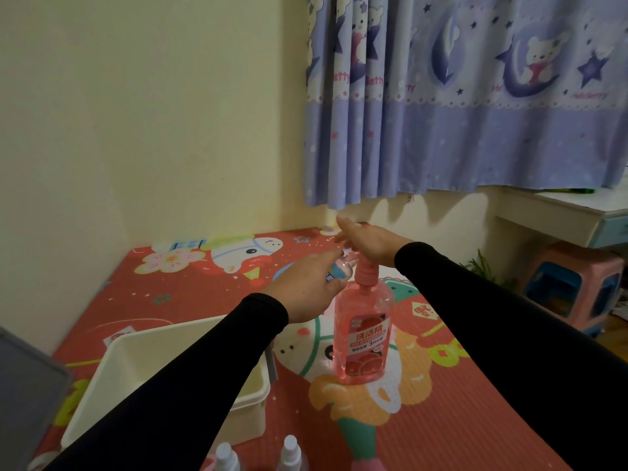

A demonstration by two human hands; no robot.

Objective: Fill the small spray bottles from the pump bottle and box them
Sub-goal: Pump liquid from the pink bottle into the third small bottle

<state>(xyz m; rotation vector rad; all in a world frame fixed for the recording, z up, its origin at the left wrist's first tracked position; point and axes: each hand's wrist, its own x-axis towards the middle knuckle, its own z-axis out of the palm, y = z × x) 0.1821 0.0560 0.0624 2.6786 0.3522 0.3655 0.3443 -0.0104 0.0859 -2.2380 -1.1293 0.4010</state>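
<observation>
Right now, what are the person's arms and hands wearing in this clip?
Both arms are covered by long, close-fitting black sleeves that end at the wrists: left sleeve, right sleeve. The fabric is plain, with no visible print or markings. The left hand and right hand are bare: no gloves, and no rings or watch that can be seen.

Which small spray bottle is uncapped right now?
The small clear spray bottle in the left hand, at the pump spout; the two near-edge bottles keep white tops.

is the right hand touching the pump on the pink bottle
Touching. The head view shows the right hand resting palm-down on the pump head of the pink bottle.
</observation>
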